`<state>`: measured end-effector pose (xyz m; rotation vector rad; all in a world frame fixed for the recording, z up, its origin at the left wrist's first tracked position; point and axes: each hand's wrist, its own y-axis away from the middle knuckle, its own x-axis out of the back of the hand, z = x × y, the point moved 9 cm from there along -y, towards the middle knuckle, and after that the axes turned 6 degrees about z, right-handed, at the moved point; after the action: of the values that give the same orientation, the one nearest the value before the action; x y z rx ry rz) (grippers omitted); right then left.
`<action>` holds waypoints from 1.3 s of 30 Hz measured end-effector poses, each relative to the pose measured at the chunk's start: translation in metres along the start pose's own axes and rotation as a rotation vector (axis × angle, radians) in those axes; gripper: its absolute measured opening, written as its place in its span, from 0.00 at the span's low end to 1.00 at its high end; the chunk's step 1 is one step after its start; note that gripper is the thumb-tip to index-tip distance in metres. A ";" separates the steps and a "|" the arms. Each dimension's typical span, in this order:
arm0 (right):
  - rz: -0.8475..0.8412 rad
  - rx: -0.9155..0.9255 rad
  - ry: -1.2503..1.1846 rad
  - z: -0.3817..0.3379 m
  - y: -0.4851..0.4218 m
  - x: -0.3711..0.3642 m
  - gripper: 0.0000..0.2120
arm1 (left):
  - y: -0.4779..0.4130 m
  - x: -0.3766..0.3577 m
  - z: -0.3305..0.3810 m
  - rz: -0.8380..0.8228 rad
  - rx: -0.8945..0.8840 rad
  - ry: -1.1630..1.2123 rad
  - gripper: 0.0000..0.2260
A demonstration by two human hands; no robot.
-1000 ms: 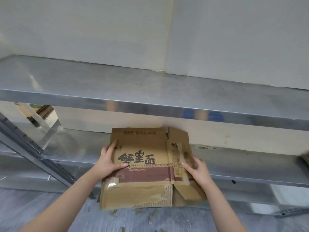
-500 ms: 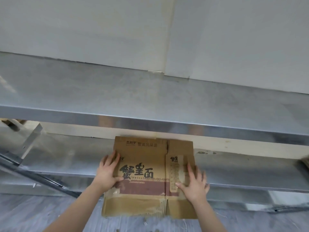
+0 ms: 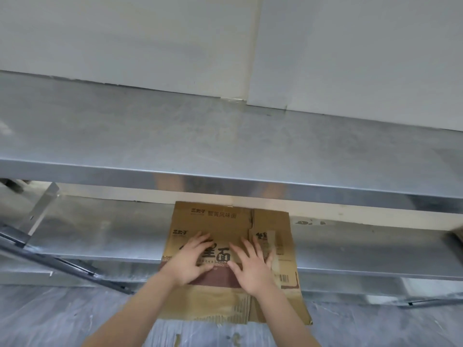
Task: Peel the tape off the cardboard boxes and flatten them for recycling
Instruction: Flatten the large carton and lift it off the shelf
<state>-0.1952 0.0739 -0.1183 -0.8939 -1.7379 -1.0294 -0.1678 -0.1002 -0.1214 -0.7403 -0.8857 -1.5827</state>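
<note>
brown flattened corrugated cardboard box (image 3: 220,221) with black printed characters and a maroon band lay face up on the lower stainless steel shelf (image 3: 100,234). its far edge was tucked under the upper steel worktop (image 3: 200,134) and its near flaps hung past the shelf's front lip, above the grey floor (image 3: 50,321).

left hand (image 3: 190,259) and right hand (image 3: 253,269) were both flat on the printed panel, fingers straight and spread, grasping nothing. palms sat side by side near the middle, roughly over the shelf edge. my read: that spot had hard backing, so the weight went into the creases and the overhang couldn't tip the sheet off.

box was directly under both hands and reached past them on every side: top flap beyond the fingertips, torn bottom flaps back under the wrists, narrow side panel out to the right of the right hand.

a pale strip on the side panel (image 3: 270,239) looked like tape or tape residue; couldn't tell which. small cardboard scraps (image 3: 178,340) lay on the floor below. this box looked flattened, likely in the stowing or final press-down step.
</note>
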 end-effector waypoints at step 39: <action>0.180 -0.376 -0.920 0.180 0.132 0.089 0.43 | 0.054 0.060 0.033 0.137 0.291 0.221 0.45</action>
<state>-0.1682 0.3011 -0.0454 -1.9473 -2.1470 -0.8894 -0.1254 -0.1080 -0.0460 -0.4022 -0.8594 -1.3484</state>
